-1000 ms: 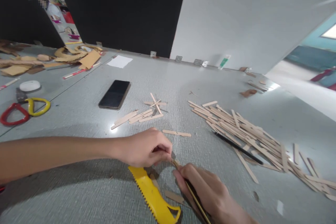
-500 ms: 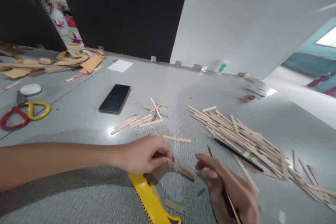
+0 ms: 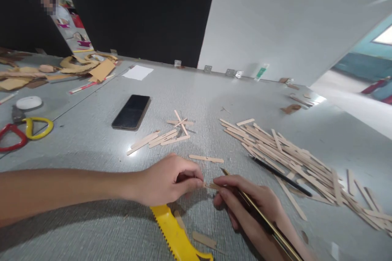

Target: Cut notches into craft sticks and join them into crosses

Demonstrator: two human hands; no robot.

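Note:
My left hand (image 3: 174, 177) pinches one end of a short wooden craft stick (image 3: 212, 186) between thumb and fingers. The thumb and fingertips of my right hand (image 3: 245, 204) close on the stick's other end. A slim, pointed black-and-gold pen-like tool (image 3: 260, 217) also lies across my right hand, tip toward the upper left; its exact kind is unclear. Below my left hand is a yellow toothed plastic tool (image 3: 173, 232), partly hidden. A broken stick piece (image 3: 204, 239) rests beside it. Just beyond my hands lies a notched craft stick (image 3: 206, 158).
A pile of craft sticks (image 3: 284, 155) spreads at right, a black pen-like tool (image 3: 280, 175) along its near side. Crossed sticks (image 3: 181, 122), a phone (image 3: 131, 112), white paper (image 3: 137, 72), scissors (image 3: 38, 128), a white mouse (image 3: 29, 102) and cardboard scraps (image 3: 102, 70) lie farther off.
My right hand has moved left to the stick, and its fingertips now close on the free end. The pen-like tool moved along with it. My left hand keeps its pinch.

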